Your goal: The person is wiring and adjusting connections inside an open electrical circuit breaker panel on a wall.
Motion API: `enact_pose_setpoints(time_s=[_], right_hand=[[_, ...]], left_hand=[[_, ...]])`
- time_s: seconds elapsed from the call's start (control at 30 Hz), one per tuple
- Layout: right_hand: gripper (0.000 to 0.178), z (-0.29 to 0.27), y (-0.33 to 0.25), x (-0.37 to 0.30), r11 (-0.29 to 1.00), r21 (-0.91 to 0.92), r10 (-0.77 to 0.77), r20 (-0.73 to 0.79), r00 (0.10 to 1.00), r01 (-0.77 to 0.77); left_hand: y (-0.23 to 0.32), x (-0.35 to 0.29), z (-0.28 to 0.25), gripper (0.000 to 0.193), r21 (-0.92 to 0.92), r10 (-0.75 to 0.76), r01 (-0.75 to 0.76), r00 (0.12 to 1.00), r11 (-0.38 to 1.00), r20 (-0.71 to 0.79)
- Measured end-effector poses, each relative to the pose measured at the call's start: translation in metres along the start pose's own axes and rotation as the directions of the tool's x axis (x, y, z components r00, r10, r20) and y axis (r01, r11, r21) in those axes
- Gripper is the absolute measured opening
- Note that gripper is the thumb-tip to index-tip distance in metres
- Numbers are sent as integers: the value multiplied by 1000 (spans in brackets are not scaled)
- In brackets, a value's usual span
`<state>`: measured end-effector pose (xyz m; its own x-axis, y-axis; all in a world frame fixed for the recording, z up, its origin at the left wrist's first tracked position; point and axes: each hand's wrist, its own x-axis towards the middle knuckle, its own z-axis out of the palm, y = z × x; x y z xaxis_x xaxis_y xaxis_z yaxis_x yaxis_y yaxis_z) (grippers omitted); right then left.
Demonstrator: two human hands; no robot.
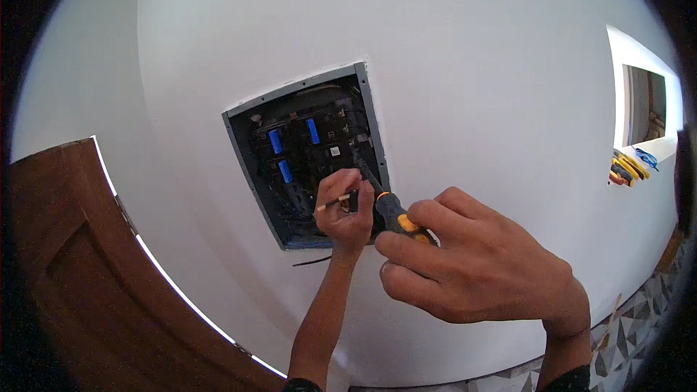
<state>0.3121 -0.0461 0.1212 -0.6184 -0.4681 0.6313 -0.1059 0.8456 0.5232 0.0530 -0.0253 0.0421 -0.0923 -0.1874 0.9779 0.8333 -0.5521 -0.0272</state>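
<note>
An electrical panel box (372, 94) with a grey metal frame is set into the white wall, its cover off. Dark circuit breakers with blue patches (314, 131) and loose wiring fill its inside. My right hand (483, 258) grips a screwdriver (392, 210) by its black and yellow handle, the shaft pointing up into the right side of the box. My left hand (345, 210) is closed at the box's lower right, close by the screwdriver. Between its fingers are a small dark piece and a thin light-tipped end, whose kind I cannot make out.
A dark wire (312, 262) sticks out below the box. On the left stands a brown wooden door (80, 268). At the right, yellow-handled hand tools (629, 168) and a blue coil (646, 158) lie on the ledge of a wall opening (618, 94). Patterned floor tiles (624, 341) show below.
</note>
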Motion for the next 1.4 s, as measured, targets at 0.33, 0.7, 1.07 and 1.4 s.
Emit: enact_pose_setpoints(time_s=[0.33,0.7,1.07,1.4], right_hand=[[13,-4,5,10,999,22,-24,-87,996,26],[26,41,-25,9,992,114,109,-462,880,-62],[26,70,-35,18,983,174,173,-744,646,-62],[37,76,-38,15,959,281,181,-694,697,30]], left_hand=[[67,34,-45,71,219,310,-315,949,924,54],[118,47,-56,28,71,192,-236,904,969,383],[108,48,-56,28,67,327,-360,899,930,292],[133,56,-53,31,271,62,-189,906,944,418]])
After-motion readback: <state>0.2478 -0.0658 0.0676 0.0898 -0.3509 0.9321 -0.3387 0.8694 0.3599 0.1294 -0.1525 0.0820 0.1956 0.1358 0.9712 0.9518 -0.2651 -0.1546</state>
